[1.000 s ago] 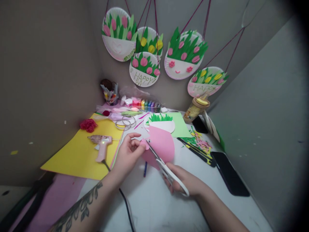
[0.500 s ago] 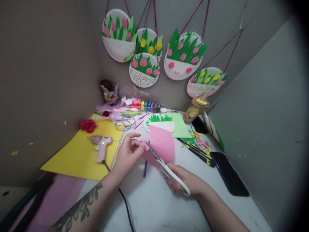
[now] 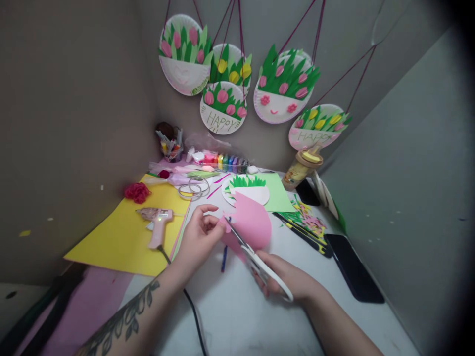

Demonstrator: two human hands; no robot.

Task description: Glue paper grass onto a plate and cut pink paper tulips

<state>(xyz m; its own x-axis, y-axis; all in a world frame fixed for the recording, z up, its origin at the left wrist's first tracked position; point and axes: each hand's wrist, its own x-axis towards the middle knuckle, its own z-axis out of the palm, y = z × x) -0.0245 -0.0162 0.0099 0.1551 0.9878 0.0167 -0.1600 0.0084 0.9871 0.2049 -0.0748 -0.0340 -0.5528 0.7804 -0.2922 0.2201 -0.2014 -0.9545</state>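
Observation:
My left hand (image 3: 198, 240) pinches the left edge of a pink foam sheet (image 3: 250, 225) held above the white table (image 3: 237, 316). My right hand (image 3: 285, 279) grips white-handled scissors (image 3: 256, 259), whose blades point up-left into the pink sheet beside my left fingertips. The blades look nearly closed on the sheet's edge. A blue pen (image 3: 223, 259) lies on the table under the sheet.
A pink glue gun (image 3: 158, 225) rests on a yellow sheet (image 3: 126, 232), its cord (image 3: 191, 309) running toward me. A paper plate with green grass (image 3: 247, 188), green sheet (image 3: 276, 193), paint pots (image 3: 226, 162), jar (image 3: 299, 170), paper scraps (image 3: 306, 217) and black phone (image 3: 352, 267) lie around. Decorated plates (image 3: 222, 106) hang on the wall.
The pink sheet has turned slightly and lifted a little toward the right. Both hands stay almost where they were, with the scissors still in the sheet.

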